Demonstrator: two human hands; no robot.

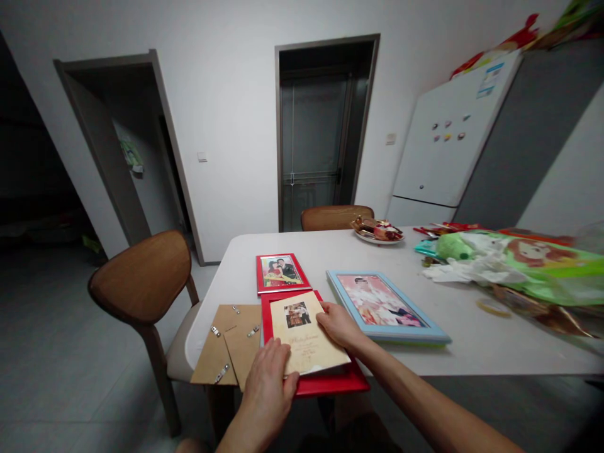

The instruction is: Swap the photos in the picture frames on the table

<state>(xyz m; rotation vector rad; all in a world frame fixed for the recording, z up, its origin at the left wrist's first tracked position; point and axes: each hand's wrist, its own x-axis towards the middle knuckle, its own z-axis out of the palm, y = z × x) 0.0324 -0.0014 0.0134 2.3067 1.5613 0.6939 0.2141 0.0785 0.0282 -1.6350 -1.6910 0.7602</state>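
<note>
A cream printed sheet (pixel 306 343) with a small photo on it lies slightly turned over a larger red frame (pixel 325 384) at the table's near edge. My left hand (pixel 270 377) is closed on the sheet's lower left edge, beside the frame's left side. At the sheet's right edge, my right hand (pixel 338 324) pinches it between thumb and fingers. Brown backing boards (pixel 226 346) with metal clips lie left of the red frame. Behind it is a smaller red frame (pixel 283 272) with a couple's picture, and to the right a light blue frame (pixel 384 308) holding a pink picture.
The white table (pixel 472 352) carries a plate (pixel 377 239) of wrapped items at the back and green bags with crumpled white plastic (pixel 476 267) on the right. Wooden chairs stand at the left (pixel 141 277) and behind (pixel 335 217). A tape roll (pixel 493 308) lies near the bags.
</note>
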